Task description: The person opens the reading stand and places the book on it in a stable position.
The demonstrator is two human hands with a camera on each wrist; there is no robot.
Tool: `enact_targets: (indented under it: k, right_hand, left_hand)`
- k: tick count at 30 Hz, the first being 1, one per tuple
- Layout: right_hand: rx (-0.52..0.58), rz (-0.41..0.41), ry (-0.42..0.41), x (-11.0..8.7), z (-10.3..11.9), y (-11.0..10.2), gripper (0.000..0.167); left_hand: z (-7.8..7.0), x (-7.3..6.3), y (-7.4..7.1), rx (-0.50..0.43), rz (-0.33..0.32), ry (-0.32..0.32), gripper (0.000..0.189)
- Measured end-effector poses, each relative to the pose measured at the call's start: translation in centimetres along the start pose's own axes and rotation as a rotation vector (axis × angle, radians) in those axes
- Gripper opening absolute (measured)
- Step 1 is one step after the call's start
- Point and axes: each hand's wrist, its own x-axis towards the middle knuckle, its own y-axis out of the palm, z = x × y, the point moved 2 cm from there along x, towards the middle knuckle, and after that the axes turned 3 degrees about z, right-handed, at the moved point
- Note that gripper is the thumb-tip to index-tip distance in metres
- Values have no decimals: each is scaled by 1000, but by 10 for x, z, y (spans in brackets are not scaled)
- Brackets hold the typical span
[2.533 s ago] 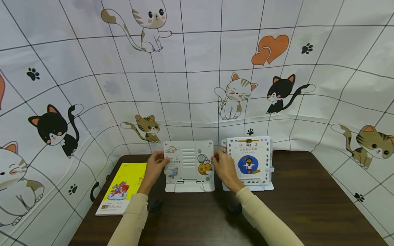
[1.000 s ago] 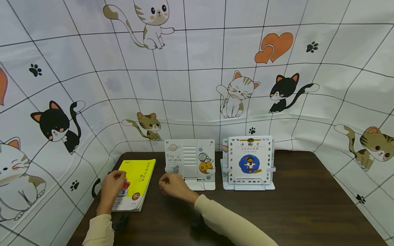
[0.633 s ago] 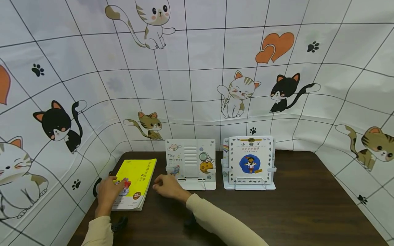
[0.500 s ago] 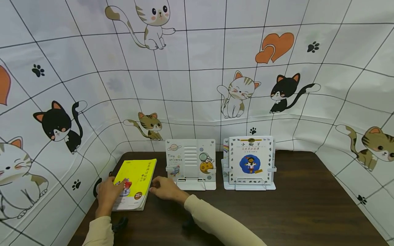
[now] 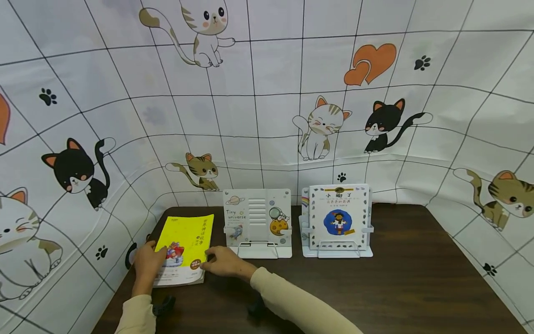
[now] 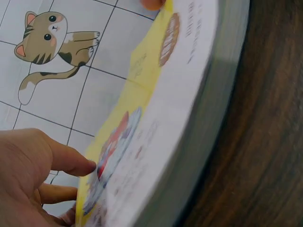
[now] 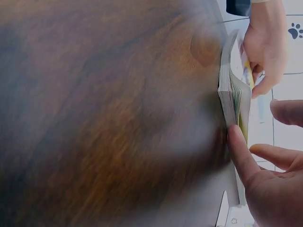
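Observation:
A thick paperback book [image 5: 183, 241] with a yellow and white cover lies at the left of the table, its right side tipped up a little in the head view. My left hand [image 5: 147, 264] grips its left edge, the thumb on the cover and the other fingers along the side in the left wrist view. At the right edge is my right hand [image 5: 225, 262]. In the right wrist view one finger [image 7: 241, 153] of it lies against the page edges [image 7: 229, 101], which fan slightly.
Beyond the right hand stands a white "Tiny universe" book stand [image 5: 257, 218]. Beside it another stand [image 5: 306, 253] bears a white picture book [image 5: 339, 215]. A cat-print cloth [image 5: 267, 116] hangs behind the dark wooden table [image 5: 400, 278].
Both hands have left the middle stand and gone to the yellow book. The left hand has taken its left edge; the right has moved left to its right edge. That side has just risen slightly.

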Motion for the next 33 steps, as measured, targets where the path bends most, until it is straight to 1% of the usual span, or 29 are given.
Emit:
enact_targets:
  k: [3,6,8,12,17,20,23,26,28,31,33]
  right_hand:
    - [7,-11,14,1,-2,-1,51]
    - [23,-14,2,1,-4,-2,51]
    - [23,-15,-12,2,-5,-2,51]
    - [21,-17,-31,1,-5,-2,50]
    - [32,-24,-54,-1,-5,-4,45]
    - [96,-48,-66,-2,-6,-4,44]
    - [200,-73,-52,-2,-7,-4,49]
    - [276,-77,-27,-3,-8,-5,54]
    - [312,-63,-22,-3,-9,-7,54]
    - [355,-50,-30,-3,-10,-10,43]
    - [381,-63,-45,-2,-12,-14,34]
  left_hand:
    - [-2,0,1,-94,9,-22,62]
    - [-3,0,2,-164,-7,-9,59]
    - [-3,-1,2,-193,-22,-4,58]
    - [-3,-2,1,-237,-32,-14,56]
    - [-1,-8,-1,-319,-46,-12,55]
    - [-1,-13,-3,-371,-43,11,55]
    - [-2,-17,-6,-440,-22,27,55]
    - [-5,-19,-9,-551,-4,27,55]
    - [-8,-20,-11,-625,-6,24,53]
    - [-13,-21,-14,-722,-20,22,47]
    - [-18,-22,-15,-761,-38,19,42]
